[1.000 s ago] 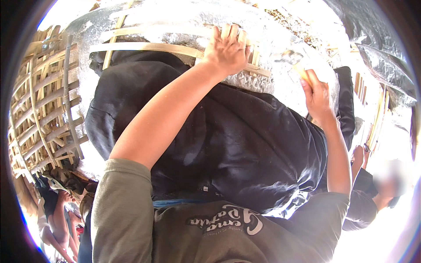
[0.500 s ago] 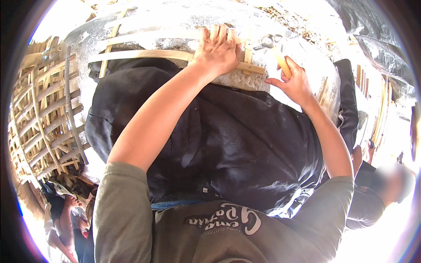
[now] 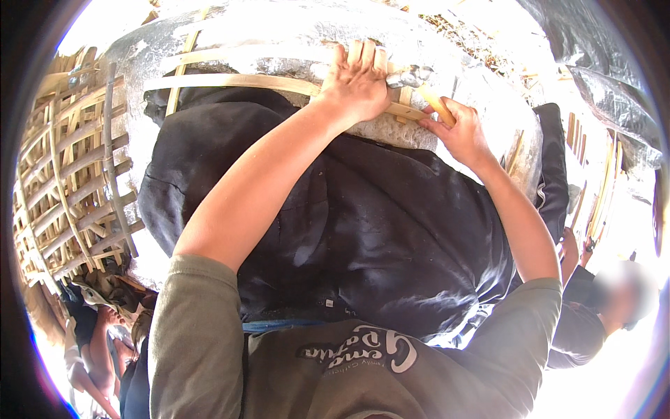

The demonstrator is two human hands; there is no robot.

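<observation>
Dark-clothed lap (image 3: 391,223); just beyond it, frame of pale wooden strips (image 3: 237,80), long axis left to right. Left hand (image 3: 354,82) laid over frame's right part, fingers slightly spread; right hand (image 3: 462,133) wrapped round yellow-handled hammer (image 3: 435,103) by frame's right end, head pointing away and leftward, handle slanting back right.

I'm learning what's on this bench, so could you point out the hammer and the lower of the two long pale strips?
Hammer (image 3: 437,105): head view, on its yellow handle.
Lower strip (image 3: 234,80): head view, on its flat left stretch.
</observation>
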